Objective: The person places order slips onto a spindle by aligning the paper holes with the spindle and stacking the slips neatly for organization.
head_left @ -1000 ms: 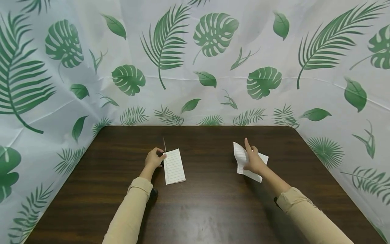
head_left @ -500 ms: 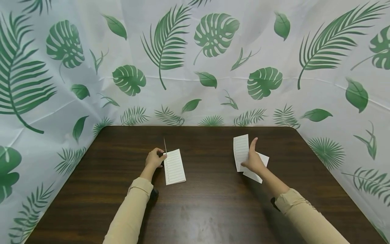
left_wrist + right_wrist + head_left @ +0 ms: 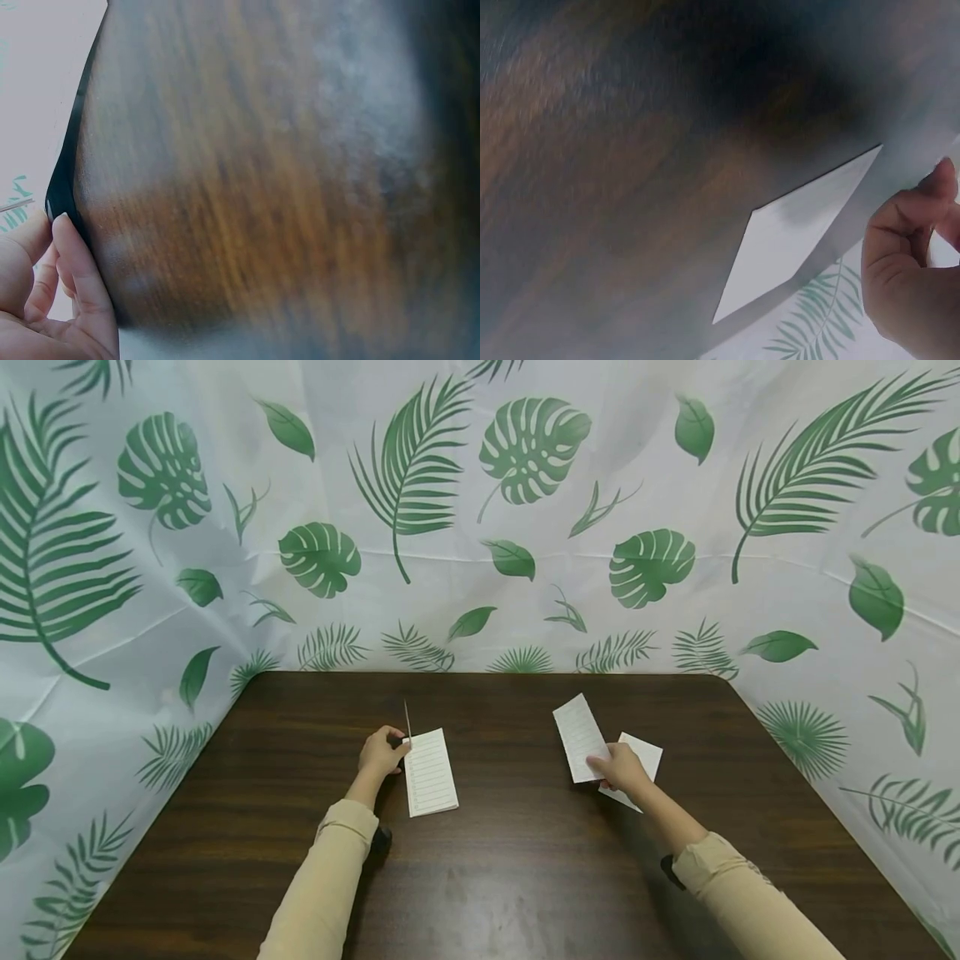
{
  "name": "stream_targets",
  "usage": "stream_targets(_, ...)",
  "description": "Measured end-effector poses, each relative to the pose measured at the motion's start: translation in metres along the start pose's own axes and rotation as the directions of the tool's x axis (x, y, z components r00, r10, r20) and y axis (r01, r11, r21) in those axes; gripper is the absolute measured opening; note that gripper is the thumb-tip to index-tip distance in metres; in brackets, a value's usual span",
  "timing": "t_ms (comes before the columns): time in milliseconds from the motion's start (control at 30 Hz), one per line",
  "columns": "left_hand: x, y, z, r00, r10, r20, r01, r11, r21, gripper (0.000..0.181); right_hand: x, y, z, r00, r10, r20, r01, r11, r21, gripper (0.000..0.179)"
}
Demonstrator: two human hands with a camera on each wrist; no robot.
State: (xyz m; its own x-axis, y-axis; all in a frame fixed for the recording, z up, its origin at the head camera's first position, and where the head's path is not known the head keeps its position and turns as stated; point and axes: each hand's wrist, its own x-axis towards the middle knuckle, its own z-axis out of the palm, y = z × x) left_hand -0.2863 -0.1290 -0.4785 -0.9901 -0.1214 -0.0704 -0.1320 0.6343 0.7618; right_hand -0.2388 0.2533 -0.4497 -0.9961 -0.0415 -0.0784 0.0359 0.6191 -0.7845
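My left hand pinches a black strip at the upper left corner of a lined notepad, between thumb and forefinger. A thin brownish edge stands up beside those fingers; whether it is a cover seen edge-on I cannot tell. On the right, my right hand holds a lined sheet of paper by its lower corner, thumb on top. Beneath that hand a second white sheet lies on the table. In the right wrist view this sheet shows plain, and the held one is mostly out of frame.
The dark wooden table has rounded far corners. A white curtain with green leaf prints hangs behind it and along both sides.
My right hand has turned the held sheet, swinging it from upright to leaning left, away from the sheet on the table. The thumb has come down onto it. The left hand stays still.
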Motion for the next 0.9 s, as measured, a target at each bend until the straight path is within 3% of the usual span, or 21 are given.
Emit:
stream_targets(133, -0.001, -0.001, 0.002, 1.0, -0.002, 0.0, 0.002, 1.0, 0.003, 0.025, 0.005, 0.017, 0.004, 0.998, -0.041, 0.055, 0.035, 0.994, 0.106, 0.023)
stream_targets(167, -0.001, -0.001, 0.002, 1.0, -0.006, 0.0, 0.006, 1.0, 0.001, 0.025, 0.011, 0.029, 0.006, 0.993, -0.096, 0.07, 0.084, 0.983, 0.161, 0.02)
stream_targets(267, -0.002, 0.0, 0.001, 1.0, -0.001, -0.001, 0.001, 1.0, -0.001, 0.025, 0.017, 0.039, 0.01, 0.985, -0.134, 0.104, 0.107, 0.967, 0.232, 0.017)
stream_targets(367, -0.004, 0.003, -0.001, 1.0, 0.005, 0.005, -0.005, 1.0, -0.007, 0.025, 0.014, 0.029, 0.013, 0.992, -0.079, 0.102, 0.054, 0.972, 0.229, 0.022)
stream_targets(400, -0.005, 0.003, -0.002, 1.0, 0.01, 0.011, -0.01, 1.0, -0.008, 0.025, 0.008, 0.017, 0.013, 0.995, -0.022, 0.093, 0.004, 0.982, 0.189, 0.025)
stream_targets(533, 0.002, 0.001, -0.002, 0.999, -0.012, 0.05, 0.013, 0.999, -0.031, 0.026, 0.002, 0.0, 0.016, 0.997, 0.028, 0.068, -0.036, 0.991, 0.126, 0.022)
stream_targets(633, 0.012, -0.008, 0.0, 0.997, 0.034, 0.073, -0.03, 0.998, -0.052, 0.027, 0.001, -0.006, 0.02, 0.998, 0.047, 0.051, -0.053, 0.993, 0.108, 0.02)
stream_targets(667, 0.022, -0.019, 0.006, 0.996, 0.073, 0.06, -0.069, 0.995, -0.079, 0.028, 0.001, -0.008, 0.022, 0.997, 0.065, 0.046, -0.069, 0.992, 0.107, 0.021)
stream_targets(767, 0.03, -0.027, 0.01, 0.995, 0.077, 0.065, -0.071, 0.993, -0.092, 0.029, 0.001, -0.013, 0.025, 0.997, 0.07, 0.045, -0.076, 0.988, 0.132, 0.021)
stream_targets(867, 0.028, -0.023, 0.009, 0.998, 0.007, 0.064, 0.001, 0.993, -0.117, 0.029, 0.001, -0.017, 0.027, 0.997, 0.066, 0.042, -0.072, 0.985, 0.155, 0.021)
stream_targets(900, 0.018, -0.012, 0.003, 0.996, -0.037, 0.081, 0.046, 0.994, -0.104, 0.028, 0.001, -0.019, 0.028, 0.997, 0.063, 0.043, -0.069, 0.984, 0.162, 0.022)
